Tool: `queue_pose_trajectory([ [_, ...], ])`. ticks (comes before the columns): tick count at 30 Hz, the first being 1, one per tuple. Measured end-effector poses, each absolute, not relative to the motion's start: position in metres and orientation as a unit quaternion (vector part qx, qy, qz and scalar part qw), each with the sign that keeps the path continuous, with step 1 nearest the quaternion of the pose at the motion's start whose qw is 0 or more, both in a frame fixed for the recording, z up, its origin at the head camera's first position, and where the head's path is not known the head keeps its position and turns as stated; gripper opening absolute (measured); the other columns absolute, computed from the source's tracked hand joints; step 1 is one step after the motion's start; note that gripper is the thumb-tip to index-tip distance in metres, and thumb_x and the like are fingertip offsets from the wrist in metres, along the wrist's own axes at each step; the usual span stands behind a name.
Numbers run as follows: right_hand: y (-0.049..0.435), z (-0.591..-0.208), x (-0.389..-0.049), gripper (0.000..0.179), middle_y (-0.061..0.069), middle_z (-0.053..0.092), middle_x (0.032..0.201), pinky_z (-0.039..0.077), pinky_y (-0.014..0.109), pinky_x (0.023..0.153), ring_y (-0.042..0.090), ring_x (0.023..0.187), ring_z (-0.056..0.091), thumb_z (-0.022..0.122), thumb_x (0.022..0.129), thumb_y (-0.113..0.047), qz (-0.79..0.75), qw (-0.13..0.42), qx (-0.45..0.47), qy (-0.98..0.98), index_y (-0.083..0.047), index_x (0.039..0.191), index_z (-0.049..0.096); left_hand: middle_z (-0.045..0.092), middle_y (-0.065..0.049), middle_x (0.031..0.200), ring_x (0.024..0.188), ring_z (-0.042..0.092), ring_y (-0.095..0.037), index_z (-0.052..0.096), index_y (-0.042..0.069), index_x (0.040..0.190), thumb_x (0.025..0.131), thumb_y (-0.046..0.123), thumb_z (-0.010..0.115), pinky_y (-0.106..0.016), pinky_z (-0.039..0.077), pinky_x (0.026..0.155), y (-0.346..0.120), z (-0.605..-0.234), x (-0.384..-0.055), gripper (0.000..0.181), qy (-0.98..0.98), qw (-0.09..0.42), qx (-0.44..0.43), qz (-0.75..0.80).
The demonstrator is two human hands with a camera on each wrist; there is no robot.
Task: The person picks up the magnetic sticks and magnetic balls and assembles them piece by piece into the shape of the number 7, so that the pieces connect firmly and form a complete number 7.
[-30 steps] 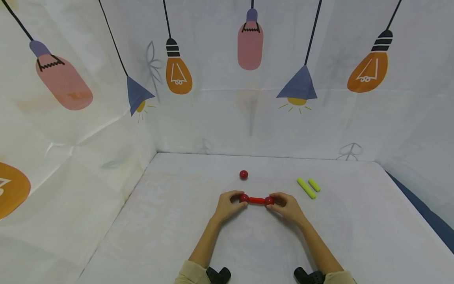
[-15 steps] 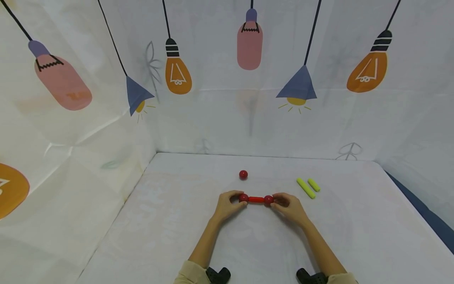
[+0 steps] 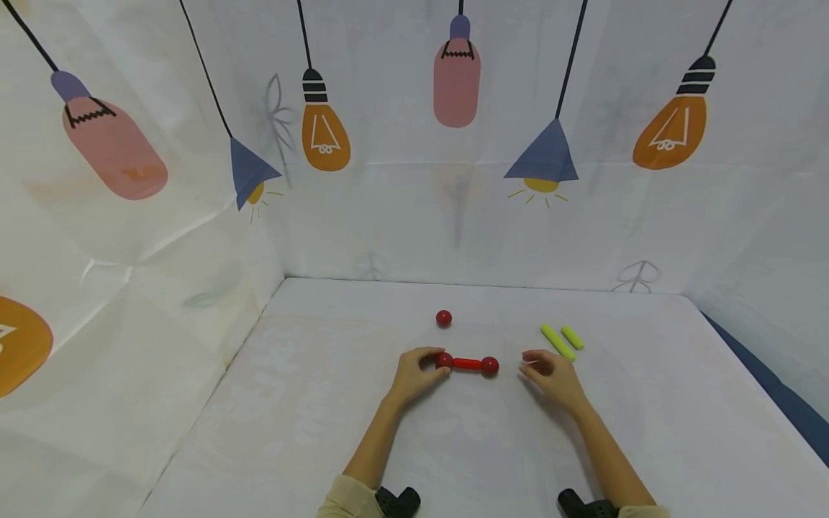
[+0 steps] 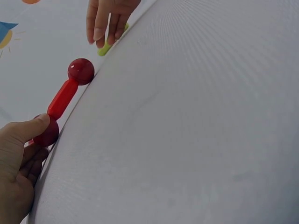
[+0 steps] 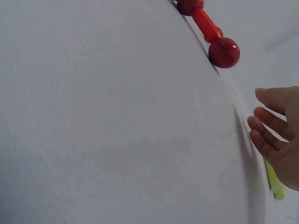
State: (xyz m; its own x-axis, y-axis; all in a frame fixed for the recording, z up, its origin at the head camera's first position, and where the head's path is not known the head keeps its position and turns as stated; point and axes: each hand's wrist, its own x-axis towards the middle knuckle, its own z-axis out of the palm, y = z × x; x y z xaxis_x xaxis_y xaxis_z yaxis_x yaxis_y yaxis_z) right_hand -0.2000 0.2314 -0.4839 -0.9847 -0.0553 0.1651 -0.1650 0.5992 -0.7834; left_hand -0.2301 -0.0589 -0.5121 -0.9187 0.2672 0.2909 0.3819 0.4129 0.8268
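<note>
Two dark red balls, a left one [image 4: 49, 136] and a right one [image 3: 489, 366], are joined by a short red rod [image 3: 467, 364] and lie on the white table. My left hand [image 3: 414, 375] pinches the left ball between thumb and fingers. Apart from the right ball, a little to its right, my right hand [image 3: 554, 377] holds nothing, its fingers loosely bent. Just beyond that hand lie a longer yellow-green stick [image 3: 558, 342] and a shorter yellow-green stick [image 3: 573, 337]; the right wrist view shows them partly behind the hand.
A single red ball [image 3: 443, 319] sits farther back on the white table [image 3: 350, 316]. White sheets printed with lamps and bulbs [image 3: 401, 216] rise along the table's back and sides.
My right hand has let go of the right ball and moved right, toward the yellow-green sticks. The left hand keeps its pinch on the left ball, and the joined piece stays in place.
</note>
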Motion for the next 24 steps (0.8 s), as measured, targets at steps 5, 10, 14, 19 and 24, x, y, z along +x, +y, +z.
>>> queue_pose_trajectory([
  [5,0.245,-0.483,-0.198,0.027,0.019,0.068,0.098,0.049,0.015,0.074,0.012,0.084,0.064,0.067,0.085,-0.007,0.446,0.112,0.065,-0.885,0.007,0.108,0.064,0.066,-0.006,0.115,0.111,0.058,-0.023,0.065,0.005,0.117,0.080,0.021,0.074,-0.039,0.044,0.097,-0.059,-0.513,-0.231,0.041,-0.841,0.053,-0.191,-0.503],
  [10,0.256,-0.483,-0.197,0.022,0.019,0.068,0.089,0.044,0.007,0.068,-0.006,0.075,0.055,0.067,0.084,-0.003,0.450,0.166,0.055,-0.876,0.009,0.102,0.065,0.065,-0.006,0.116,0.112,0.057,-0.021,0.065,0.006,0.118,0.080,0.020,0.074,-0.038,0.043,0.098,-0.059,-0.513,-0.231,0.041,-0.841,0.045,-0.184,-0.507],
  [14,0.265,-0.484,-0.195,0.020,0.021,0.067,0.087,0.041,0.004,0.066,-0.011,0.073,0.051,0.066,0.084,-0.001,0.448,0.197,0.035,-0.871,0.011,0.099,0.065,0.065,-0.006,0.116,0.112,0.057,-0.021,0.065,0.006,0.118,0.080,0.020,0.074,-0.039,0.044,0.098,-0.058,-0.513,-0.231,0.041,-0.841,0.045,-0.184,-0.506],
  [19,0.275,-0.486,-0.195,0.019,0.026,0.065,0.090,0.040,0.002,0.065,-0.014,0.072,0.048,0.065,0.084,0.000,0.443,0.220,0.007,-0.869,0.012,0.098,0.064,0.066,-0.007,0.114,0.111,0.058,-0.023,0.065,0.005,0.117,0.080,0.020,0.074,-0.039,0.044,0.097,-0.059,-0.514,-0.231,0.040,-0.839,0.051,-0.191,-0.507],
  [24,0.281,-0.487,-0.196,0.020,0.030,0.064,0.095,0.039,0.001,0.065,-0.017,0.072,0.047,0.065,0.084,-0.001,0.447,0.219,-0.011,-0.867,0.013,0.099,0.064,0.066,-0.006,0.114,0.110,0.058,-0.021,0.065,0.006,0.117,0.080,0.019,0.074,-0.038,0.044,0.097,-0.059,-0.514,-0.232,0.040,-0.840,0.048,-0.190,-0.506],
])
